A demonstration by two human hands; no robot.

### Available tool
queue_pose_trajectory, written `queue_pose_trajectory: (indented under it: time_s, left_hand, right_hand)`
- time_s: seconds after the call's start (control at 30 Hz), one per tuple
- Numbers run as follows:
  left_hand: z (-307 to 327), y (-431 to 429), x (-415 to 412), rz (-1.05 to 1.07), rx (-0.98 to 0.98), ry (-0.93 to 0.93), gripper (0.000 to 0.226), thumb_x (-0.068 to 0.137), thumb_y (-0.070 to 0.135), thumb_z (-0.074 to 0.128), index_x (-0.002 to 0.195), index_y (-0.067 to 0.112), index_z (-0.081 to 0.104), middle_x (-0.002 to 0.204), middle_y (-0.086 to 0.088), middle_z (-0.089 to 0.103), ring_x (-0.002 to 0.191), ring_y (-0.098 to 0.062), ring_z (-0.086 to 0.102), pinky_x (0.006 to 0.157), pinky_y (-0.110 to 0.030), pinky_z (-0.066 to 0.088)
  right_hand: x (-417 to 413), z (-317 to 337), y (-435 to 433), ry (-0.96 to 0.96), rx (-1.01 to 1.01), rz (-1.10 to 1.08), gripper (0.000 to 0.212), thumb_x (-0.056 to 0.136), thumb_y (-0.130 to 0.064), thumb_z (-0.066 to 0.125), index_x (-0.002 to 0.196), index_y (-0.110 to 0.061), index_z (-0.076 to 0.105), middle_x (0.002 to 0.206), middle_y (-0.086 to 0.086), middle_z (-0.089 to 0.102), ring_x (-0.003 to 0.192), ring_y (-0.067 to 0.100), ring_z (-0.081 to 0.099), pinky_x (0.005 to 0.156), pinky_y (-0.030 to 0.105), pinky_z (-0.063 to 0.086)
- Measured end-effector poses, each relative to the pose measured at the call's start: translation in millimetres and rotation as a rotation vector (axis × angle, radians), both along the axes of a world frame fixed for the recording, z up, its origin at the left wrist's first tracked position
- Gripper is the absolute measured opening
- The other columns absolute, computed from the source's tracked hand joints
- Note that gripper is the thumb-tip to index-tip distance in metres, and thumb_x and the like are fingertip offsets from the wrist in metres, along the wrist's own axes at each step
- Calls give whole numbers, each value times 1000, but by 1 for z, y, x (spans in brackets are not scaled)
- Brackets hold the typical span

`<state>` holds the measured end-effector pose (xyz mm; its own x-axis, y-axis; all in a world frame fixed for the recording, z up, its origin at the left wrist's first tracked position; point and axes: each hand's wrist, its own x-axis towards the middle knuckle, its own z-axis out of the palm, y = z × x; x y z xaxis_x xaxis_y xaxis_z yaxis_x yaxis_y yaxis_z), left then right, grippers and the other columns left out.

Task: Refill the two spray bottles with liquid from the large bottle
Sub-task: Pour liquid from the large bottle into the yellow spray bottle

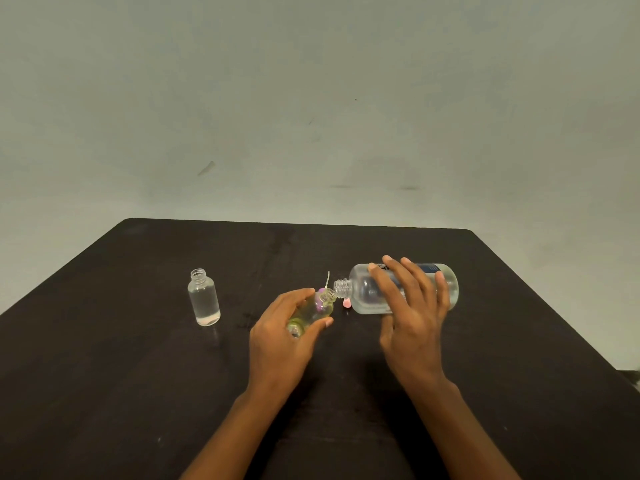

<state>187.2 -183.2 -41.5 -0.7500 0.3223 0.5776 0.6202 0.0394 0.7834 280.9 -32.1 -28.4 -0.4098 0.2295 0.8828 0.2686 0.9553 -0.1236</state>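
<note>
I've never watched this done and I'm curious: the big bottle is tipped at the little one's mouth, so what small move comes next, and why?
Probably tip the large bottle a touch more with the right hand. It lies almost level, its open neck at the mouth of the small bottle gripped by the left hand, so slightly more tilt should send liquid across.

No lettering is reading clearly anywhere in this view. The large bottle [363, 294] is showing a label [431, 268] with a blue band and a dark patch, but its print is blurring too small to make out.
</note>
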Motion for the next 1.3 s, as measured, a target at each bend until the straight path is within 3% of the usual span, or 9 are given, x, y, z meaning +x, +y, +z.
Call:
queue_pose_trajectory:
  time_s: [0.13, 0.27, 0.53, 0.67, 1.0, 1.3]
  left_hand:
    - [0, -1, 0, -5, 1, 6, 43, 66, 19, 85, 105, 27, 66, 100, 12, 68, 97, -3, 63, 85, -27, 52]
    - [0, 0, 0, -3, 7, 2, 44, 66, 19, 84, 104, 30, 66, 99, 12, 68, 96, -3, 63, 85, -26, 52]
    - [0, 0, 0, -2, 7, 15, 45, 66, 19, 85, 105, 30, 65, 100, 12, 68, 95, -2, 63, 85, -23, 52]
    - [0, -1, -1, -6, 10, 12, 44, 66, 18, 85, 105, 28, 66, 100, 12, 68, 96, -4, 64, 85, -28, 53]
    - [0, -1, 0, -11, 9, 5, 45, 66, 19, 84, 105, 31, 65, 100, 12, 68, 96, -3, 63, 85, -22, 51]
    - [-1, 0, -1, -11, 14, -7, 44, 66, 19, 85, 105, 27, 66, 100, 11, 68, 97, -3, 63, 86, -27, 53]
  right_hand:
    - [0, -1, 0, -2, 0, 4, 73, 67, 10, 53, 131, -24, 46, 133, 7, 57, 132, 22, 41, 119, 42, 6]
    - [1, 0, 0, -2, -3, 3, 64, 74, 3, 41, 132, -24, 46, 134, 6, 56, 132, 22, 41, 119, 42, 7]
    - [1, 1, -1, -13, -9, 10, 61, 76, -3, 39, 132, -25, 45, 134, 7, 56, 132, 22, 40, 119, 40, 5]
    - [0, 1, -1, -1, -10, 11, 69, 70, 6, 50, 132, -24, 46, 133, 7, 57, 131, 23, 41, 119, 41, 6]
    - [1, 1, -1, -6, -12, 0, 65, 73, 2, 40, 131, -24, 46, 133, 7, 57, 132, 22, 41, 118, 42, 7]
    - [0, 0, -1, 0, -7, -5, 71, 68, 10, 47, 130, -24, 48, 133, 6, 57, 131, 22, 41, 118, 41, 7]
